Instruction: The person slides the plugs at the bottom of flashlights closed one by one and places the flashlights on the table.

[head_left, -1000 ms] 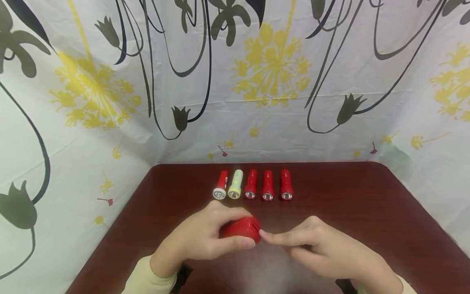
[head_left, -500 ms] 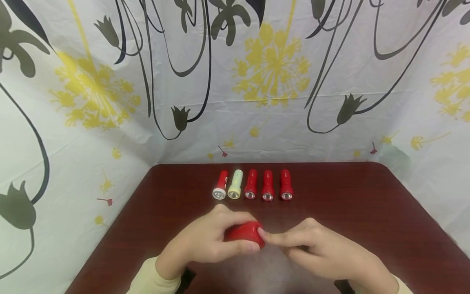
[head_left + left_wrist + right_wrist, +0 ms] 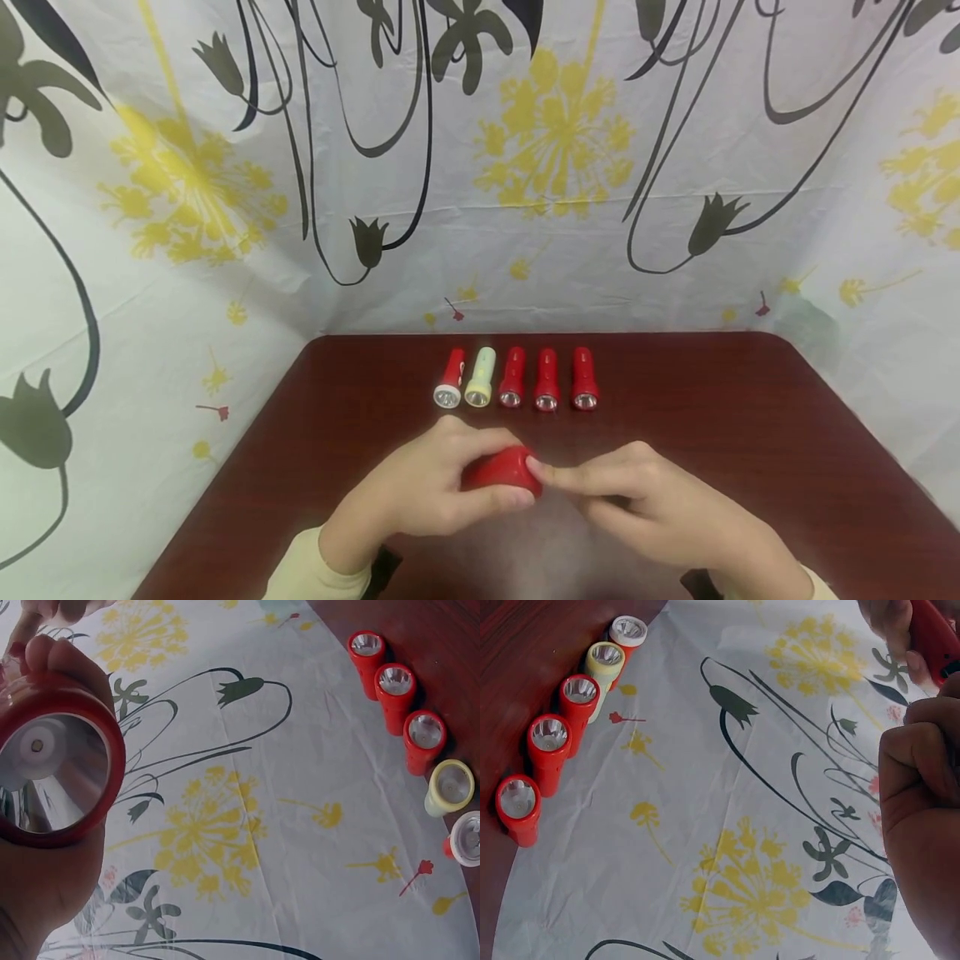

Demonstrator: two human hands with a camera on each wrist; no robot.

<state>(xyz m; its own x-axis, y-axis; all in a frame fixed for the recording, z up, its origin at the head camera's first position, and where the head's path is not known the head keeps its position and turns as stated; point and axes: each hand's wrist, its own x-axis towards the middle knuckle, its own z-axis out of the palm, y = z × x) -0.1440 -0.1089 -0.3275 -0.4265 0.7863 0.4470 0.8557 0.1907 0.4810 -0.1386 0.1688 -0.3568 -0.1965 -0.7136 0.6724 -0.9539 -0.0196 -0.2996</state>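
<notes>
My left hand (image 3: 420, 492) grips a red flashlight (image 3: 504, 472) around its body, thumb on the near side and fingers over the far side. Its lens end faces the left wrist camera, where the silvery reflector with a small central bulb (image 3: 37, 745) fills the left edge and shows no glow. The index finger of my right hand (image 3: 660, 504) reaches straight out, its tip on the flashlight's tail end. The other right fingers are bent under. In the right wrist view the flashlight's tail (image 3: 934, 645) shows at the upper right corner.
Several flashlights lie in a row at the back of the dark red-brown table (image 3: 712, 417): a red one with white head (image 3: 448, 394), a pale green one (image 3: 481, 377) and red ones (image 3: 547, 380). A white flowered cloth (image 3: 450, 183) hangs behind and at the sides.
My left hand and the flashlight have shifted slightly to the right. My right index fingertip has gone from the edge of the tail end to farther over it. The row stays put.
</notes>
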